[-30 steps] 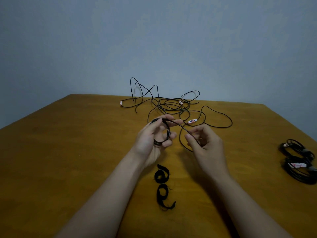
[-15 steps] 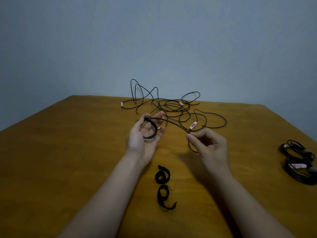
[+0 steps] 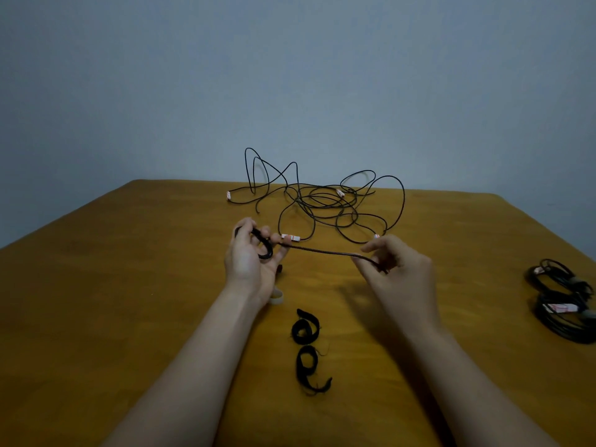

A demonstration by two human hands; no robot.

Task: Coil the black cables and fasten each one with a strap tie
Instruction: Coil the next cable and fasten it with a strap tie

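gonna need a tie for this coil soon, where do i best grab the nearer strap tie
Probably pinch the loose tail sticking out at the lower right of the nearer strap tie, coming from above on its right side. The rest is curled into a loop lying flat on the table, giving fingers less to catch.

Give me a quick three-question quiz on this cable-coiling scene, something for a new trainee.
1. True or false: the left hand holds a small coil while the right hand pinches the same cable.
2. The coiled bundles lie at the table's: A) left edge, B) right edge, C) far edge.
3. Fill in: ___ strap ties lie between the forearms.
Key: 1 true; 2 B; 3 two.
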